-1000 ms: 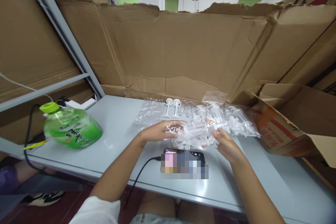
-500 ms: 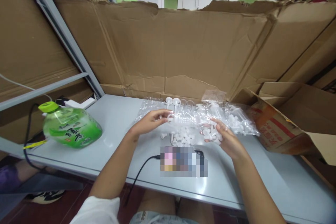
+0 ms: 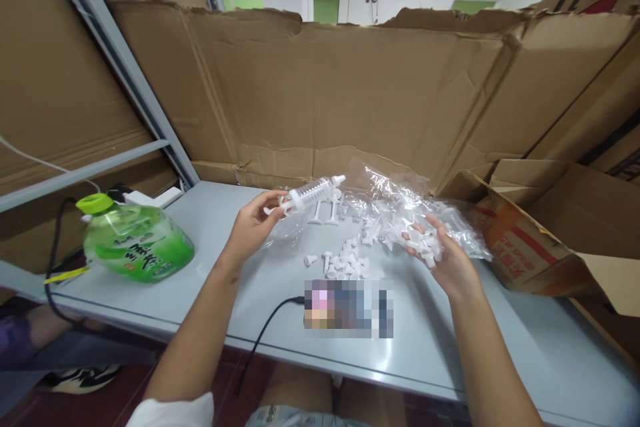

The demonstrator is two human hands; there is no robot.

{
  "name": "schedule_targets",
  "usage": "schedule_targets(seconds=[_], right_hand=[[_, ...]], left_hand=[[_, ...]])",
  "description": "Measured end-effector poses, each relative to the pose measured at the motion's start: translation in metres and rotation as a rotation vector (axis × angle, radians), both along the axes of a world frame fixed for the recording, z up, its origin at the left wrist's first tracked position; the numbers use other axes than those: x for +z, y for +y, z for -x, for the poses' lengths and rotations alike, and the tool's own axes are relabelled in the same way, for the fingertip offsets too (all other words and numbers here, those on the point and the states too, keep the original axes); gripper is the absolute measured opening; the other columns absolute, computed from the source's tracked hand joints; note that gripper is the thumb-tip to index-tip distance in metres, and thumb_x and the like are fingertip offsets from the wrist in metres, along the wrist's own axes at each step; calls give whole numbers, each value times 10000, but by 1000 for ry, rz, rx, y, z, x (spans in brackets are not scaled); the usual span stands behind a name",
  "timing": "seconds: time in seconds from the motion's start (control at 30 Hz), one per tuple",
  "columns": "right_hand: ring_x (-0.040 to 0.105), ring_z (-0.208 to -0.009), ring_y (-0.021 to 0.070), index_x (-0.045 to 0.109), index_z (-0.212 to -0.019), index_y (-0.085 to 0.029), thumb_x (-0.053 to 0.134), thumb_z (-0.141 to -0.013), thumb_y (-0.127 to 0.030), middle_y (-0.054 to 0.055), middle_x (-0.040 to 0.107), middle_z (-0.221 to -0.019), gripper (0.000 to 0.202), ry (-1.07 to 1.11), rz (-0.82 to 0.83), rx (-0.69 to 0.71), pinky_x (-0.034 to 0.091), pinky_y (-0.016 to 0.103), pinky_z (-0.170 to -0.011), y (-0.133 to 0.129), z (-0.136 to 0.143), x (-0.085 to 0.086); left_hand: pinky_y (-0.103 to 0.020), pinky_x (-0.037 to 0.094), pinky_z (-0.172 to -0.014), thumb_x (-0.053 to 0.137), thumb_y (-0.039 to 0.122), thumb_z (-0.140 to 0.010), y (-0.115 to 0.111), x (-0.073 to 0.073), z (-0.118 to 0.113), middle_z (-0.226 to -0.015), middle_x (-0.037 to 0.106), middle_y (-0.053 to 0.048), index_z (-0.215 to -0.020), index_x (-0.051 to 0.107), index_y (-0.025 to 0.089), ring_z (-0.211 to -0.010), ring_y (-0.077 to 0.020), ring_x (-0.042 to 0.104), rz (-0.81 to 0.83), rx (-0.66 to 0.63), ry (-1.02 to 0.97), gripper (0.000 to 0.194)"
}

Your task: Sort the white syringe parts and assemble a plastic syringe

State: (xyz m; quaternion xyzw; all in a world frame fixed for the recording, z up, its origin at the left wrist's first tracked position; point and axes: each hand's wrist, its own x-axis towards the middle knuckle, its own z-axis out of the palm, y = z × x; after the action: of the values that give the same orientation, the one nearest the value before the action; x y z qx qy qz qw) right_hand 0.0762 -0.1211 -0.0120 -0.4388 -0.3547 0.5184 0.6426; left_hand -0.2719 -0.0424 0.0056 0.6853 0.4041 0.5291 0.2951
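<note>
A clear plastic syringe (image 3: pixel 313 195) with a white tip and white finger flange is in my left hand (image 3: pixel 256 221), whose fingers are closed on its flange end. The syringe slants upward to the right. Clasped in my right hand (image 3: pixel 450 257) is a clear plastic bag (image 3: pixel 387 195) with several white plastic pieces (image 3: pixel 424 244) bunched at the fingers. Between the hands, white plungers (image 3: pixel 330 212) lie on the table, and a heap of small white caps (image 3: pixel 350 261) is nearer to me.
Below the heap a blurred-out device (image 3: pixel 345 310) lies with a black cable (image 3: pixel 265 327) attached. A green drink bottle (image 3: pixel 137 240) rests at left. More bagged parts (image 3: pixel 463 227) and an open cardboard box (image 3: pixel 530 240) are at right. A cardboard wall (image 3: pixel 350 93) stands behind the grey table (image 3: pixel 220 327).
The syringe, earlier behind or within the bag's plastic, now shows clear of it in my left hand, which moved left and up. My right hand shifted right with the bag.
</note>
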Motion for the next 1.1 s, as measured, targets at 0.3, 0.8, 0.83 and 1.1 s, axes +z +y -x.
schedule_targets(seconds=[0.3, 0.8, 0.83, 1.1], right_hand=[[635, -916, 251, 567, -1071, -316, 568, -783, -407, 35, 623, -1116, 302, 33, 37, -43, 529, 398, -751, 0, 3, 1], [659, -849, 235, 576, -1051, -279, 603, -768, -353, 33, 646, -1043, 294, 84, 60, -17, 557, 351, -676, 0, 5, 0], [659, -850, 234, 574, -1053, -282, 600, -771, -353, 31, 648, -1036, 292, 89, 56, -9, 557, 349, -675, 0, 5, 0], [659, -850, 237, 565, -1045, -310, 579, -785, -387, 21, 652, -1033, 272, 82, 39, 40, 548, 363, -666, 1, 6, -1]], left_hand=[[-308, 408, -867, 435, 276, -830, -30, -28, 0, -1111, 593, -20, -1073, 542, 248, -980, -192, 554, -31, 109, 502, 267], [-362, 419, -915, 360, 175, -833, -37, -64, 4, -1126, 594, -44, -1114, 526, 210, -1027, -204, 549, -74, 37, 786, 328], [-363, 426, -906, 363, 178, -832, -38, -64, 5, -1125, 595, -41, -1116, 524, 213, -1022, -203, 551, -65, 27, 788, 328], [-394, 411, -920, 420, 283, -847, -47, -37, -6, -1111, 599, -40, -1091, 549, 232, -1030, -216, 541, -96, 40, 716, 281]])
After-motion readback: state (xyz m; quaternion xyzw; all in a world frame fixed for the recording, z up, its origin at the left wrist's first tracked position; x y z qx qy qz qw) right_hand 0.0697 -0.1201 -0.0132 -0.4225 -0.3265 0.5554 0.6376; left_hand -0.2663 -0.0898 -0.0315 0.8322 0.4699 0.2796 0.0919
